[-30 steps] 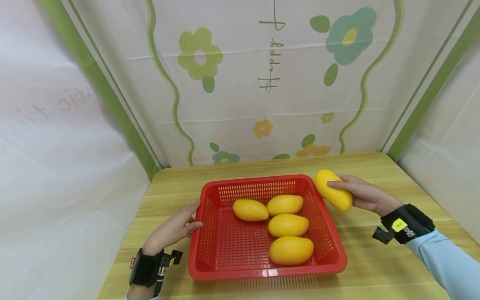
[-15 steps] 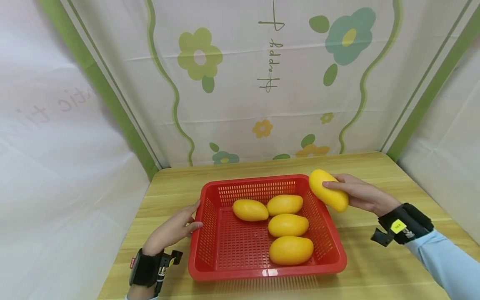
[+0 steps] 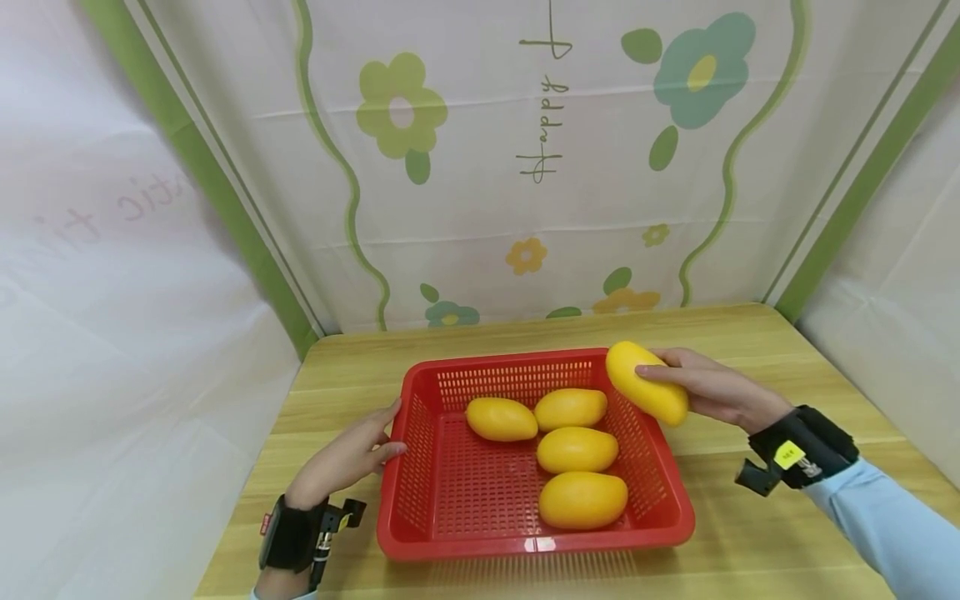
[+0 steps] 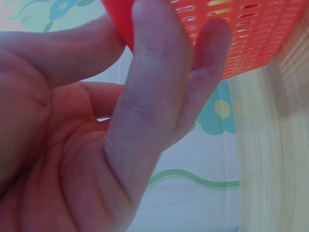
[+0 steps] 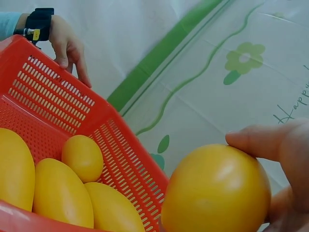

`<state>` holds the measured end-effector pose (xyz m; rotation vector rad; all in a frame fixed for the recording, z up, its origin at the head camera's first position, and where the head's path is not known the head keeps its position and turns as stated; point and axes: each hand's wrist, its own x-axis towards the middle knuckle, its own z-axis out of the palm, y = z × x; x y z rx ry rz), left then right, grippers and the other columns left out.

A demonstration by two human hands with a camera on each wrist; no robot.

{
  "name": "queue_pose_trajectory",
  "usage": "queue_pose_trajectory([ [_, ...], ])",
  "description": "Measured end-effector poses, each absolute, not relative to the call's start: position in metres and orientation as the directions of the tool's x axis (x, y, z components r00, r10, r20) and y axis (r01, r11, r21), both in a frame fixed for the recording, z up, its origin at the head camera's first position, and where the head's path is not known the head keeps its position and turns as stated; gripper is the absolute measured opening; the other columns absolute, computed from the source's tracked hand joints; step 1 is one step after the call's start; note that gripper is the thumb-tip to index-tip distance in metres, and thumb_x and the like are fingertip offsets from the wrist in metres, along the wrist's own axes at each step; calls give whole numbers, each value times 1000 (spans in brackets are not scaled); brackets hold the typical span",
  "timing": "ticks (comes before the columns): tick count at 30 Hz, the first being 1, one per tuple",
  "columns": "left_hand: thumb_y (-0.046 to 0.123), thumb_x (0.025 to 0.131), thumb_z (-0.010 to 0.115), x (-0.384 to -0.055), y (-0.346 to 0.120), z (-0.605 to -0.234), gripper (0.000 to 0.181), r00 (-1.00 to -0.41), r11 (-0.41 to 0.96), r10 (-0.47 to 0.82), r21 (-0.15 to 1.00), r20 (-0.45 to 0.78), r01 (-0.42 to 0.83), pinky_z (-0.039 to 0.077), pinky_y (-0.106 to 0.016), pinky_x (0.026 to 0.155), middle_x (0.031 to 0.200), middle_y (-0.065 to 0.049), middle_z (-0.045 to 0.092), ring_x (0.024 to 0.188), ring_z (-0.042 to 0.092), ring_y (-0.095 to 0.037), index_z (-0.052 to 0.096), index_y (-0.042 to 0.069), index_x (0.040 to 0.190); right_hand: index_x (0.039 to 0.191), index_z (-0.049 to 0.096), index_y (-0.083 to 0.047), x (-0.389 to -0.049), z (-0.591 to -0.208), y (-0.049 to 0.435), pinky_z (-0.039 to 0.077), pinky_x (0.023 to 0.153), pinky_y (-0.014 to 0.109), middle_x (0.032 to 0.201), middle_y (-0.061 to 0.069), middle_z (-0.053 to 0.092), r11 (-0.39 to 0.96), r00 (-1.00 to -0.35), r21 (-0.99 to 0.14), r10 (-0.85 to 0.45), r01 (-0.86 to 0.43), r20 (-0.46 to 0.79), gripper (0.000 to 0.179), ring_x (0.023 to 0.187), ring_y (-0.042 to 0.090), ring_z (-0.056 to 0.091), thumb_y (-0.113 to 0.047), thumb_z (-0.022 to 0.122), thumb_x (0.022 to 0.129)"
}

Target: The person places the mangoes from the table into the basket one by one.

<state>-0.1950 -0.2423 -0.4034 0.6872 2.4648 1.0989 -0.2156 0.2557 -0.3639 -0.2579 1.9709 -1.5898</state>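
A red plastic basket (image 3: 536, 546) with perforated walls stands on the table. Several yellow mangoes lie in it, among them a mango (image 3: 501, 419) towards the back left and a mango (image 3: 582, 501) at the front right. My left hand (image 3: 345, 458) holds the left rim of the basket; the left wrist view shows its thumb and fingers at the red edge (image 4: 118, 19). Above the right rim, my right hand (image 3: 712, 387) grips another mango (image 3: 647, 383) between thumb and fingers. The right wrist view shows this mango (image 5: 217, 193) end-on, with part of the right hand hidden behind it.
The wooden table (image 3: 352, 367) extends around the basket. A white curtain (image 3: 480, 200) printed with flowers hangs behind it, with pale fabric sides at left and right. Each wrist carries a black strap (image 3: 806, 450) with a small camera.
My right hand has moved left with its mango, from beside the basket to over its right rim. The left hand, the basket and the mangoes in it stay put.
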Motion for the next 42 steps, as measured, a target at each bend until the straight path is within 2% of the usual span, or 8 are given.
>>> queue_pose_trajectory([
  [18,9,100,58,-195,-242,-403,70,-818,575,562,769,-122,281,61,-24,66,121,-20,64,86,71,-14,20,1,158,150,25,11,-218,-363,230,57,80,30,109,9,61,297,-776,-937,-540,185,-324,63,92,18,60,-28,49,105],
  [28,8,100,58,-195,-242,-403,69,-820,577,560,767,-120,282,61,-24,65,120,-19,64,85,71,-13,21,2,158,146,33,11,-221,-365,214,57,84,31,111,12,60,316,-770,-936,-555,155,-315,60,95,22,59,-28,52,104],
  [42,7,100,58,-195,-243,-404,69,-814,565,570,772,-111,290,61,-24,65,119,-20,64,84,71,-13,21,1,158,149,33,9,-227,-373,194,55,94,32,128,19,57,318,-748,-937,-586,141,-312,63,108,23,60,-26,56,102],
])
